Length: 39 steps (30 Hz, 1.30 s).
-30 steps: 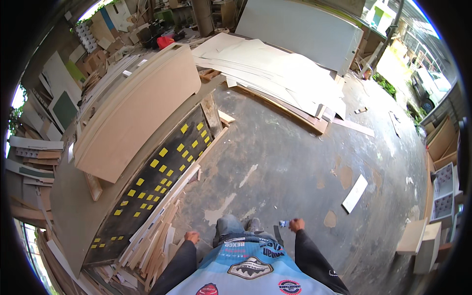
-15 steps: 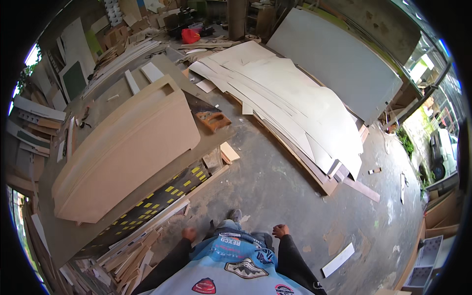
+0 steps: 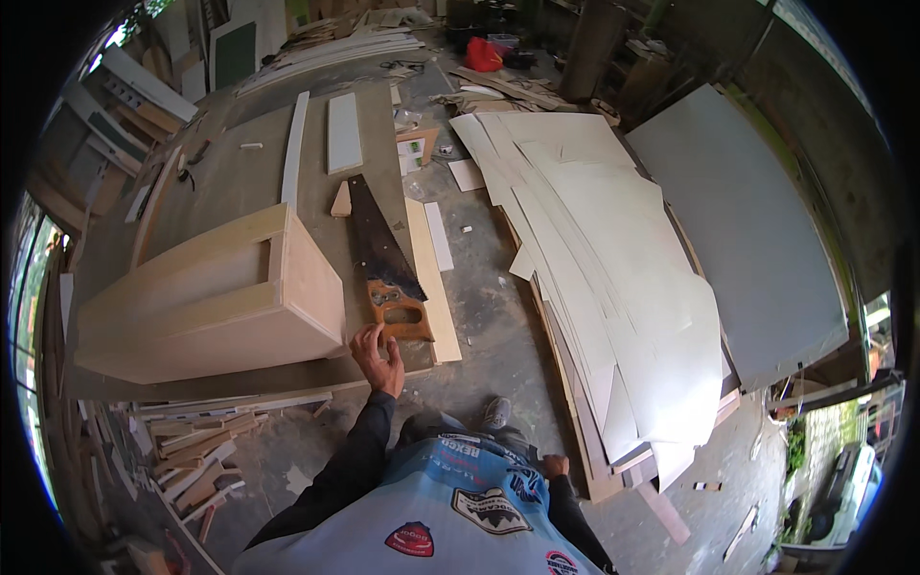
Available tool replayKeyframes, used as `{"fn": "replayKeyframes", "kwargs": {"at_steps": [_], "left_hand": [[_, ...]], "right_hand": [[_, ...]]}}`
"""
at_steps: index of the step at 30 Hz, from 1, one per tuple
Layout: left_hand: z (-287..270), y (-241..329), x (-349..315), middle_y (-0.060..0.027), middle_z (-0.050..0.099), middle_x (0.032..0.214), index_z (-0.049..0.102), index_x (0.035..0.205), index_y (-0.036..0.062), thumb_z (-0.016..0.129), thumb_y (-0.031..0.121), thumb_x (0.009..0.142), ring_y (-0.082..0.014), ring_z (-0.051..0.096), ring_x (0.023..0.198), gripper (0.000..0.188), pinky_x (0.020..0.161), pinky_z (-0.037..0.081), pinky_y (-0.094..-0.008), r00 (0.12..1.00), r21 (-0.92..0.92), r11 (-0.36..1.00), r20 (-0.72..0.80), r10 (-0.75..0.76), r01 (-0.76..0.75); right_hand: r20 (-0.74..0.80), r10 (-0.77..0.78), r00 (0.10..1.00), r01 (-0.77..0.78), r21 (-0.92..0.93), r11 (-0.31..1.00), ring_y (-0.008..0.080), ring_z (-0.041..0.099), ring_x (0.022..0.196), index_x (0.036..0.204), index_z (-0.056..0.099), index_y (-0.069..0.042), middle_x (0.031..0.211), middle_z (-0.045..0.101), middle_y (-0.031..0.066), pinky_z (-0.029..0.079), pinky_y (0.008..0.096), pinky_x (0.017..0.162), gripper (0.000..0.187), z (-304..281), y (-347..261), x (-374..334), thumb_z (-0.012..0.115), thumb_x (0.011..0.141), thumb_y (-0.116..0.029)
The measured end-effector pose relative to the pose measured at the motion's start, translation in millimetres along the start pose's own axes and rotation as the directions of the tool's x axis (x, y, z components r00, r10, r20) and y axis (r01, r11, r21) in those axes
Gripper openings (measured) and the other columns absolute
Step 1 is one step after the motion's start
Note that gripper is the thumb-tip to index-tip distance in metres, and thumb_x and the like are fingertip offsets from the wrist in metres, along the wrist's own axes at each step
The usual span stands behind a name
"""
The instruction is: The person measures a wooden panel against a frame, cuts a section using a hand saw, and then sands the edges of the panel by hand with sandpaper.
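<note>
My left hand point(image 3: 379, 361) reaches forward over the near end of the workbench, thumb and fingers apart and nothing seen in it. Its fingertips are right beside the handle of a handsaw point(image 3: 401, 309); whether they touch it I cannot tell. The saw lies on the bench with its dark, worn blade pointing away and its wooden handle toward me. Left of the saw stands a curved box-like wooden piece point(image 3: 314, 297) with an open slot in its top. A small wood block point(image 3: 341, 199) sits by the blade's tip. My right hand point(image 3: 554, 466) hangs low at my side, its fingers too small to make out.
White strips point(image 3: 345, 134) lie farther along the workbench point(image 3: 259, 158). To the right, a low stack of white sheets point(image 3: 623, 249) stretches across the floor, with a large grey panel point(image 3: 747, 230) leaning beyond it. Wood offcuts point(image 3: 196, 460) are piled below the bench at the left.
I have moved nearer the end of the bench and my view has turned. My left hand has come up and forward from my side to the saw handle. My right hand stays low.
</note>
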State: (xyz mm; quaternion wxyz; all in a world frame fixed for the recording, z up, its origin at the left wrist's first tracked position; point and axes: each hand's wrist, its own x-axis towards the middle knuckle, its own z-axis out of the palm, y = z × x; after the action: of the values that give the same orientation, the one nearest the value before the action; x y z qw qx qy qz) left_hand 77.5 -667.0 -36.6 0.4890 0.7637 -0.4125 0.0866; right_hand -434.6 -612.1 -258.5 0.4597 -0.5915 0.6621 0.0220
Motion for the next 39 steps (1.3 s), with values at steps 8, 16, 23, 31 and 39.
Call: {"fn": "replayKeyframes", "kwargs": {"at_steps": [8, 16, 23, 31, 39], "left_hand": [[66, -18, -16, -0.0243, 0.05, 0.131, 0.047, 0.137, 0.002, 0.063, 0.024, 0.09, -0.0428, 0.043, 0.125, 0.054, 0.108, 0.031, -0.0539, 0.913, 0.148, 0.916, -0.236, -0.332, 0.372], [78, 10, -4, -0.0207, 0.055, 0.127, 0.053, 0.13, 0.0018, 0.056, 0.031, 0.096, -0.0409, 0.048, 0.12, 0.045, 0.107, 0.032, -0.0527, 0.835, 0.201, 0.818, -0.251, -0.489, 0.539], [84, 6, -19, -0.0218, 0.055, 0.125, 0.054, 0.129, 0.0031, 0.057, 0.027, 0.093, -0.0423, 0.049, 0.12, 0.043, 0.107, 0.033, -0.0532, 0.838, 0.389, 0.744, -0.302, -0.454, 0.543], [81, 30, -20, -0.0222, 0.054, 0.13, 0.055, 0.132, 0.0045, 0.068, 0.036, 0.082, -0.0434, 0.045, 0.127, 0.06, 0.11, 0.033, -0.0534, 0.681, 0.192, 0.68, -0.443, -0.583, 0.707], [85, 37, -4, -0.02, 0.053, 0.129, 0.055, 0.132, 0.0048, 0.074, 0.039, 0.078, -0.0418, 0.044, 0.127, 0.067, 0.109, 0.036, -0.0519, 0.647, 0.149, 0.655, -0.418, -0.637, 0.741]], "right_hand": [[-0.19, -0.236, 0.953, 0.29, 0.346, 0.892, 0.0187, 0.07, 0.063, 0.09, 0.068, 0.0, 0.077, 0.071, 0.011, 0.054, 0.0313, 0.05, 0.021, -178, -224, 262, 0.06, 0.093, -0.019], [-0.096, -0.683, 0.724, 0.666, 0.355, 0.656, 0.0184, 0.07, 0.066, 0.104, 0.066, 0.005, 0.084, 0.071, 0.013, 0.056, 0.0308, 0.061, 0.024, -116, -573, 286, 0.062, 0.092, -0.015], [0.127, -0.966, 0.225, 0.962, 0.13, 0.241, 0.0312, 0.072, 0.073, 0.103, 0.068, 0.003, 0.089, 0.072, 0.0202, 0.056, 0.04, 0.07, 0.024, 58, -787, 255, 0.06, 0.092, -0.017], [0.502, -0.844, 0.186, 0.931, -0.365, -0.013, 0.0483, 0.048, 0.123, 0.144, 0.042, -0.005, 0.138, 0.042, 0.0324, 0.043, 0.0542, 0.102, 0.078, 192, -888, 212, 0.067, 0.085, -0.049], [0.236, -0.832, 0.503, 0.78, -0.539, 0.319, 0.0444, 0.046, 0.125, 0.151, 0.032, -0.008, 0.133, 0.043, 0.0308, 0.044, 0.0553, 0.101, 0.105, 216, -922, 205, 0.077, 0.07, -0.058]]}}
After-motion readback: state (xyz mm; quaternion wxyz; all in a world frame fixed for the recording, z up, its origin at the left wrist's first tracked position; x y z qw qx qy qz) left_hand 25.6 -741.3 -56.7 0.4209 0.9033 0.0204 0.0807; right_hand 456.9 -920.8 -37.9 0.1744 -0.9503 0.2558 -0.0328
